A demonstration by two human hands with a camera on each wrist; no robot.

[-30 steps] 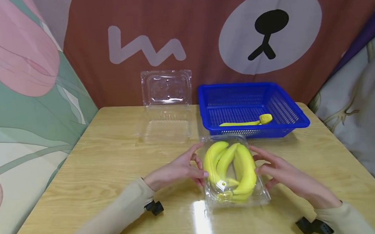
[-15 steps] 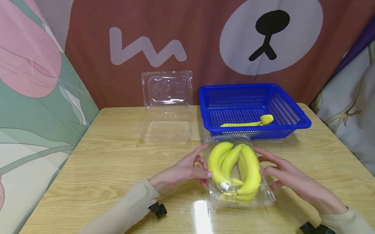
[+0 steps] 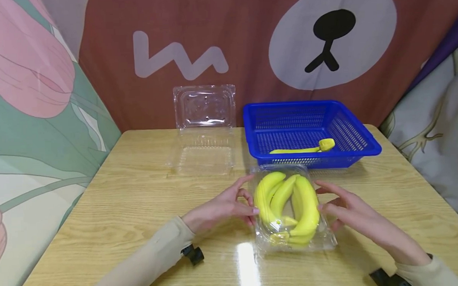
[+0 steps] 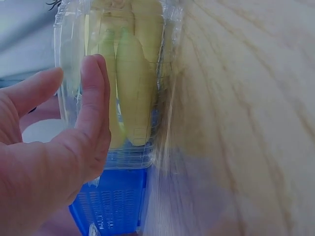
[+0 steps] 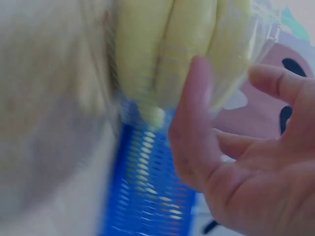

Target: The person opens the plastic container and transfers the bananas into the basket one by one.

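A clear plastic clamshell box (image 3: 327,241), lid down, lies on the wooden table (image 3: 120,207) with a bunch of yellow bananas (image 3: 287,206) inside. My left hand (image 3: 220,209) lies against its left wall, fingers nearly straight; the left wrist view shows these fingers (image 4: 93,98) flat on the clear wall (image 4: 165,59) over the bananas (image 4: 130,83). My right hand (image 3: 351,212) is at the right wall with loosely bent fingers (image 5: 197,113) beside the bananas (image 5: 182,49).
A blue mesh basket (image 3: 367,147) stands just behind the box and holds one yellow banana-like piece (image 3: 302,149). An empty clear clamshell (image 3: 205,131) lies open at the back left, its lid leaning on the fabric backdrop. Bare wood runs left of the hands.
The box with the bananas has slid slightly to the right between my hands. Both hands stay at its sides.
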